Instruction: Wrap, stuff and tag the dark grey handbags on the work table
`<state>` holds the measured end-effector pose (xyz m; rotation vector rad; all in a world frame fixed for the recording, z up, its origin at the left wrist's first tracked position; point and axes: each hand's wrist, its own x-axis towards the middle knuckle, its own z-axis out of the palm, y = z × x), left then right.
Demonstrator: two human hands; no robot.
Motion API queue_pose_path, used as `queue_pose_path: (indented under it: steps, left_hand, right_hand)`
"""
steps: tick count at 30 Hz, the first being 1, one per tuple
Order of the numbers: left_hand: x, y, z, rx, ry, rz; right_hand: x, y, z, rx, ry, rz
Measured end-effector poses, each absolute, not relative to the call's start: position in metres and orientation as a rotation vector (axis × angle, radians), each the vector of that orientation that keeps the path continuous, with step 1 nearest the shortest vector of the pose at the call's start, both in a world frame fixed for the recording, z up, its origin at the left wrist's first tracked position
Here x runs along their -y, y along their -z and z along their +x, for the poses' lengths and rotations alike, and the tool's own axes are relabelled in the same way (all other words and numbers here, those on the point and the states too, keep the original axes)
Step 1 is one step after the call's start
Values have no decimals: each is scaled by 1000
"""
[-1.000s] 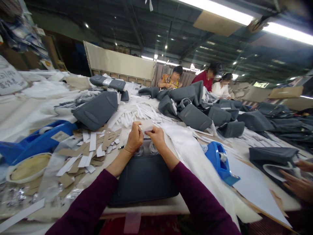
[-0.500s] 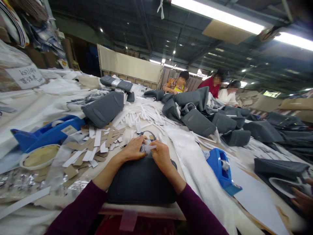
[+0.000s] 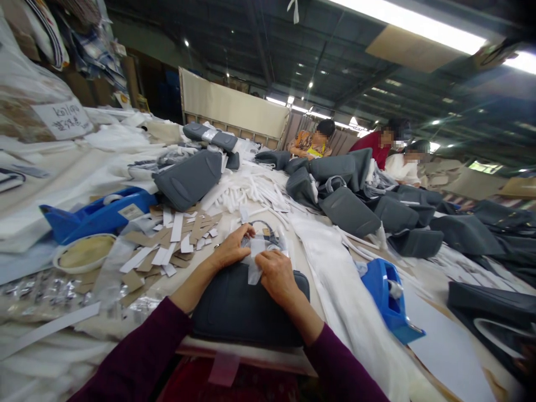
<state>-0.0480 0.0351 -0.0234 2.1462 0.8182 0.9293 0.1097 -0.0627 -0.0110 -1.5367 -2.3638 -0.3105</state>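
A dark grey bag [image 3: 238, 307] lies flat on the table right in front of me. My left hand [image 3: 232, 248] and my right hand [image 3: 274, 273] rest at its far edge, both pinching a small piece of white wrapping [image 3: 256, 258] over the bag's metal fittings. The left fingers curl around the top of the piece. With fingers closed, the right hand presses its lower part against the bag. Both sleeves are dark purple.
A blue tape dispenser [image 3: 391, 301] stands to the right, another blue dispenser [image 3: 98, 215] to the left beside a tape roll [image 3: 84, 252]. Cardboard and white paper strips [image 3: 167, 248] litter the left. Grey bags [image 3: 349, 209] pile up beyond. Three people sit at the far end.
My hands came down from holding the white piece up in the air to the bag's far edge. The white piece now lies against the bag. The view shifted left.
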Motion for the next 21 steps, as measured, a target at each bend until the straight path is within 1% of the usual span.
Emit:
queue_pose_path:
  steps: [4,12,21]
  left_hand:
    - [-35,23,-49,-820,-908,2139]
    - [-44,36,-46,-647,-965,2210]
    - [-47,39,-44,-608,-978,2347]
  right_hand:
    - [73,20,108,2355,330,-1485]
    - [90,40,106,2246,416,-1175]
    - [103,45,103,2246,367,-1147]
